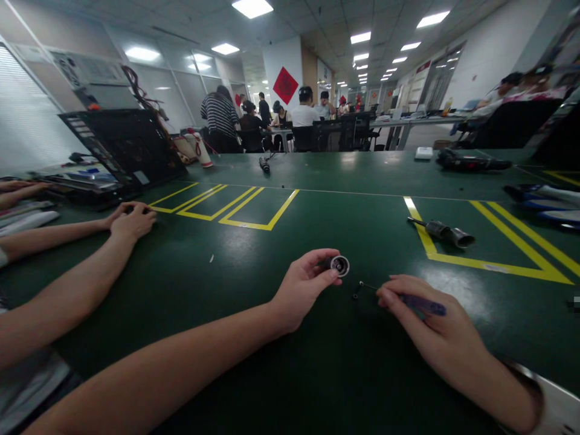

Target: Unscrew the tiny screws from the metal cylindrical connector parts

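My left hand (301,287) is closed around a short metal cylinder (339,266), its round open end turned toward me. Fingers cover most of the cylinder's side. To the right, my right hand (437,326) grips a screwdriver (423,304) by its dark purple handle, the thin shaft pointing left. A small dark ring-like piece (355,296) is close to the screwdriver's tip; whether it touches the tip I cannot tell. The tip is apart from the cylinder. Farther right, a dark metal tool part with a cup-shaped end (453,235) lies within yellow tape lines.
The green table (254,278) carries yellow tape outlines (244,226). Another person's hands (133,220) rest at the left, near a black open case (131,145). A dark power tool (471,162), a white box (423,153) and a small dark tool (264,164) lie farther back.
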Tool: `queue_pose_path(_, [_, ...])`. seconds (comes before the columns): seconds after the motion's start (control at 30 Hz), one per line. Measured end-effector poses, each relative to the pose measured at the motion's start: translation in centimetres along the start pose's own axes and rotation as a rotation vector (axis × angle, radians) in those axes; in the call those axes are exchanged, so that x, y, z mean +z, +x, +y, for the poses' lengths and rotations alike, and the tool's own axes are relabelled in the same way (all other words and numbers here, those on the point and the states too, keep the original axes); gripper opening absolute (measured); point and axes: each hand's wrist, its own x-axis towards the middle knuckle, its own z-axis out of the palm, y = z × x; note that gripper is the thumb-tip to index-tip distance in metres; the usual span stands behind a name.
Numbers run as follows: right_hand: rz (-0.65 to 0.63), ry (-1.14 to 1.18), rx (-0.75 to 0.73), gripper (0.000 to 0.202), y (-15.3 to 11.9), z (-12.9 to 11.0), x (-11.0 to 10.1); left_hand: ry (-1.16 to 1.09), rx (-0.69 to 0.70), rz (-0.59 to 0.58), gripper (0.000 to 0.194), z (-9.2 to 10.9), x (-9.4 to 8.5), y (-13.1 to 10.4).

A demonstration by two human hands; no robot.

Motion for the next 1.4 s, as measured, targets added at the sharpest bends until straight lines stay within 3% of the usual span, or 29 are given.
queue_pose_path(0.2, [0.075,0.043,-0.223,0.016,-0.9,-1.0,-0.6,0.055,-0.004,-0.011,0.029,0.2,0.1,-0.2])
queue_pose_path(0.53, [-0.054,-0.037,-0.222,0.024,-1.2,-0.9,0.2,0.132,-0.006,-0.022,0.031,0.3,0.5,-0.7])
queue_pose_path(0.9, [-0.067,-0.045,-0.283,0.024,-0.9,-1.7,0.1,0.204,0.051,-0.005,0.022,0.2,0.6,-0.8])
queue_pose_path(1.17, [0.003,-0.100,-0.420,0.026,-0.5,-3.2,-0.2,0.188,0.045,0.022,0.020,-0.2,0.7,-0.7])
queue_pose_path(1.3, [0.008,-0.037,-0.358,0.025,-0.8,-2.9,-0.1,0.200,0.051,0.004,0.021,-0.1,0.5,-0.6])
queue_pose_path(1.4, [0.098,0.127,-0.136,0.014,-0.7,-1.9,-0.2,0.234,0.107,-0.001,0.024,0.1,0.3,-0.6])
